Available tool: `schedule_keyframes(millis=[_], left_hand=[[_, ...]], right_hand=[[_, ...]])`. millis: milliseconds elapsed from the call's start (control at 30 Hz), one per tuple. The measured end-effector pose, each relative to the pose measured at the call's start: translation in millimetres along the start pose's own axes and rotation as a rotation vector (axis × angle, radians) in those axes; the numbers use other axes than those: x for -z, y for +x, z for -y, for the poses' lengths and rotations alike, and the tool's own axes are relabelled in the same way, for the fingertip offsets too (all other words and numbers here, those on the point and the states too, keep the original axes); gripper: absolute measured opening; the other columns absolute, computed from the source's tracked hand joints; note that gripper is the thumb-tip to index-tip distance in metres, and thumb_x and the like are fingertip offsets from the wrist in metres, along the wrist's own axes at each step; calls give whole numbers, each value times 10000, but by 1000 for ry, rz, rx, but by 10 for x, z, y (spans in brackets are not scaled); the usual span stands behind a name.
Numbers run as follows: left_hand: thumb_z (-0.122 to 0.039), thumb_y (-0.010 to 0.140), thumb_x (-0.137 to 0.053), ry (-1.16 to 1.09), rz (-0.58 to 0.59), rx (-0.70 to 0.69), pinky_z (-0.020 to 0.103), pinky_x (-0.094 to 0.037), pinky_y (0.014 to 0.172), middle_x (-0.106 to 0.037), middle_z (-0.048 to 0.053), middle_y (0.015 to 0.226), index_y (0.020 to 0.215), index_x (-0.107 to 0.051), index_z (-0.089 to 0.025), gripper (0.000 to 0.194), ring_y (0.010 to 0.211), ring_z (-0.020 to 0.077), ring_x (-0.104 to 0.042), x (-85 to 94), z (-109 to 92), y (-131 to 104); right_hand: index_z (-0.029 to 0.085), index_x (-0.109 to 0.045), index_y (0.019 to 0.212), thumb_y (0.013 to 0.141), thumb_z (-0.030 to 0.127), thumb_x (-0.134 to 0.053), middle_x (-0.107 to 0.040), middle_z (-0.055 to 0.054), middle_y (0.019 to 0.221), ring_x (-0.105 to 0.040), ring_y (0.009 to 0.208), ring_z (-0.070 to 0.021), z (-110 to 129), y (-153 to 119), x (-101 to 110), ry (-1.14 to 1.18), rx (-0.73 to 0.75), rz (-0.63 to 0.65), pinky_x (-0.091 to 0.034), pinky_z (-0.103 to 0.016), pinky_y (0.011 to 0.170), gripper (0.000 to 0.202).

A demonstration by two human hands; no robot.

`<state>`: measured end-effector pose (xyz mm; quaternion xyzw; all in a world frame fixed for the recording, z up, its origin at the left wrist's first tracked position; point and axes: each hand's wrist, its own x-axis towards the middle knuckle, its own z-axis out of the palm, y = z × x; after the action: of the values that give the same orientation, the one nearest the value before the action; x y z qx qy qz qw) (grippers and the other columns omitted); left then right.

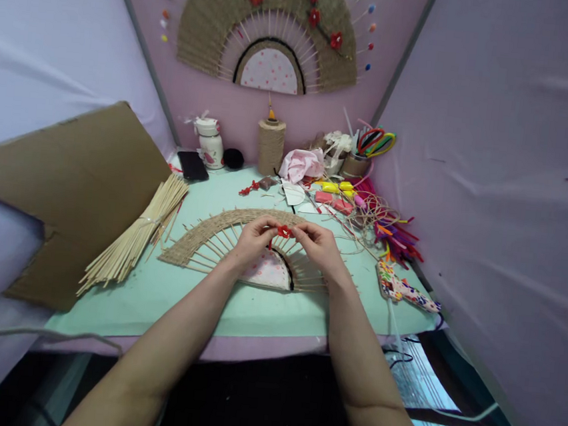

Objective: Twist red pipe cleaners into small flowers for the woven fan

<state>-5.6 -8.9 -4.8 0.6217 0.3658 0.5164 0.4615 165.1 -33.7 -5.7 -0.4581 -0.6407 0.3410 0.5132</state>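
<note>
A small red flower (pixel 284 231) is pinched between my two hands above the middle of the table. My left hand (pixel 260 235) grips its left side with closed fingertips, and my right hand (pixel 314 241) grips its right side the same way. A red stem hangs below it on the left. Under both hands lies a twine-woven fan (pixel 195 243) with thin stick ribs. Its half-round centre (pixel 268 270) is white with pink spots and a black edge, partly hidden by my left hand.
Bundled sticks (pixel 131 235) and brown cardboard (pixel 89 201) lie left. Behind stand a phone (pixel 193 165), a white bottle (pixel 211 144) and a twine spool (pixel 270 148). To the right are colourful pipe cleaners (pixel 398 241) and a floral-patterned glue gun (pixel 407 292). A finished fan (pixel 200 37) hangs on the wall.
</note>
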Motion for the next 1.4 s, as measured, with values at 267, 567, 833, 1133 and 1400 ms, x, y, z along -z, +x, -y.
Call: schedule_keyframes(millis=[267,567,833,1133,1400], left_hand=[[-147,733,-606,173,57,-159,263,-431,768,-622,14,776,724,-670,-180,72,797,140,-562,23,67,0],[-376,690,-724,-225,108,225,207,-369,536,-571,-18,674,772,-645,-155,249,566,80,-462,5,105,-1],[-355,698,-716,-182,83,215,220,-393,592,-610,-13,682,806,-684,-163,223,600,91,-496,-4,122,-7],[-268,647,-709,14,-50,74,301,-461,798,-712,42,822,742,-733,-171,138,820,180,-618,-58,-31,-27],[-233,690,-664,138,-29,38,264,-447,709,-692,21,715,698,-736,-174,94,712,153,-598,-27,22,-40]], right_hand=[[155,-646,745,814,413,-595,-569,12,641,-472,586,-106,-28,-9,1,-75,-39,46,-351,-230,540,272],[205,-671,895,825,293,-630,-641,-39,897,-587,828,-157,43,0,-2,20,238,-35,-463,-283,715,121],[218,-670,856,860,254,-606,-674,-30,824,-612,798,-161,70,-7,-35,-122,423,-78,-487,-308,734,73],[223,-669,892,886,237,-559,-609,-51,877,-583,870,-179,37,0,-44,-258,476,-113,-488,-331,767,111],[217,-672,909,902,241,-528,-557,-48,885,-556,870,-175,12,-13,-46,-295,444,-66,-473,-318,781,147]])
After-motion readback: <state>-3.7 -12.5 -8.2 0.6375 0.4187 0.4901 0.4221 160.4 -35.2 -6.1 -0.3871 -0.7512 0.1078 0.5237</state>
